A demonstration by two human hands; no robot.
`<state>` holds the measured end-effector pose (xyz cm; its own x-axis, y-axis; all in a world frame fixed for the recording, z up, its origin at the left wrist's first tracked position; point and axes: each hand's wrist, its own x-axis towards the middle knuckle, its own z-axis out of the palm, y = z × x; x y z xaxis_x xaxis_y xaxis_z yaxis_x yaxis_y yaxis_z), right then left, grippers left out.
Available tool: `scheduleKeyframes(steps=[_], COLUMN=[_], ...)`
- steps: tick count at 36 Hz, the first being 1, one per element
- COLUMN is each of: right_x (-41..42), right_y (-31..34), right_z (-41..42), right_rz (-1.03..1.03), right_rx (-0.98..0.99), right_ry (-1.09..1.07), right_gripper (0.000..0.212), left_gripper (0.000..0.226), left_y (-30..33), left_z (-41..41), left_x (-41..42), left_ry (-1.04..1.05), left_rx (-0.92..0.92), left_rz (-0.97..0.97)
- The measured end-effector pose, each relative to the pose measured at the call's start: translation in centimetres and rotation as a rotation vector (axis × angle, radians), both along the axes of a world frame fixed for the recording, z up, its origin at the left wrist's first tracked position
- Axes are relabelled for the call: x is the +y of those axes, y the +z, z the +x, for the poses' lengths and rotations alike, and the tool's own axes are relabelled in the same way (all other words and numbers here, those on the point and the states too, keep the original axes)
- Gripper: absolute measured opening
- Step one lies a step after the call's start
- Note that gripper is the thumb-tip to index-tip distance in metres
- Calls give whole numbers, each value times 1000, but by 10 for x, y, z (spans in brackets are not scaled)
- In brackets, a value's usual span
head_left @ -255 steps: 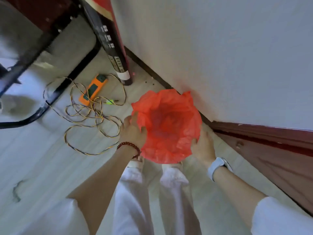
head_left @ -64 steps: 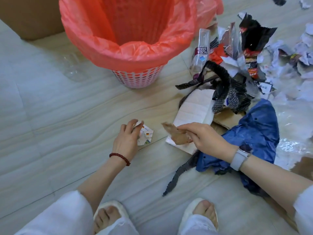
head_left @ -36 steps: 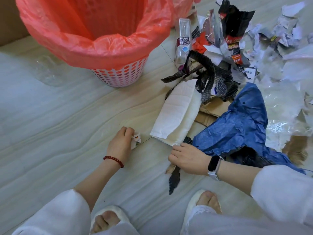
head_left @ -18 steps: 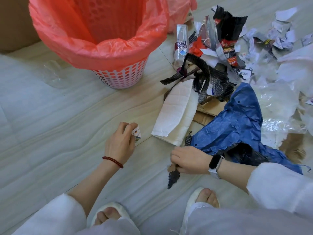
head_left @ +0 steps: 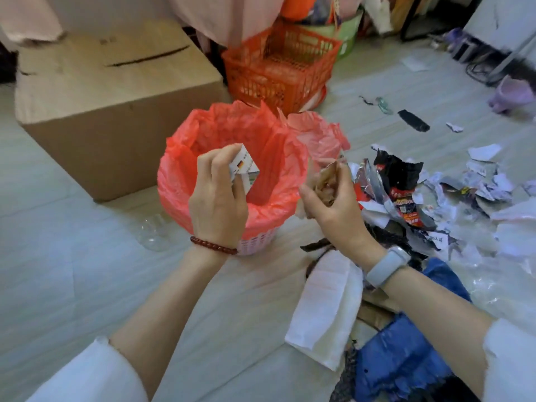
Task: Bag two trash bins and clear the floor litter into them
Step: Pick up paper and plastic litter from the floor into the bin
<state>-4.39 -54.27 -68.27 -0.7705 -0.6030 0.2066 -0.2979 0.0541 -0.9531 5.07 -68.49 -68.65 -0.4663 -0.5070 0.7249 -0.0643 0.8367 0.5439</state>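
Note:
A white perforated bin lined with a red bag (head_left: 278, 158) stands on the floor in front of me. A second red-bagged bin (head_left: 322, 137) shows behind it at the right. My left hand (head_left: 217, 195) grips a small printed paper piece (head_left: 243, 166) over the near bin's opening. My right hand (head_left: 333, 204) holds brown cardboard scraps (head_left: 326, 181) beside the bin's right rim. A heap of floor litter (head_left: 406, 192) lies to the right: foil wrappers, torn paper, black fabric.
A cardboard box (head_left: 110, 91) sits behind the bin at the left, an orange crate (head_left: 278, 65) behind the middle. A white paper bag (head_left: 324, 309) and blue crumpled sheet (head_left: 406, 361) lie under my right forearm. A clear bottle (head_left: 153, 233) lies left of the bin.
Both hands rose from the floor up to the near bin, the left carrying the printed paper, the right carrying brown scraps. The camera tilted up, bringing the box and crate into view.

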Motion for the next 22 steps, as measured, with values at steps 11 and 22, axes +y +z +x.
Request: scheduleKeyframes(steps=[11,22], right_x=[-58,95], right_y=[22,-63], right_z=[-33,21], right_rz=[353,335], right_rx=[122,280], right_ry=[63,-62], right_gripper=[74,23], left_gripper=[50,26], left_y=[11,-95], left_z=[-25,55], left_x=[-45,93], left_ry=[93,-476], left_rx=[-627,-518], left_rz=[215,17])
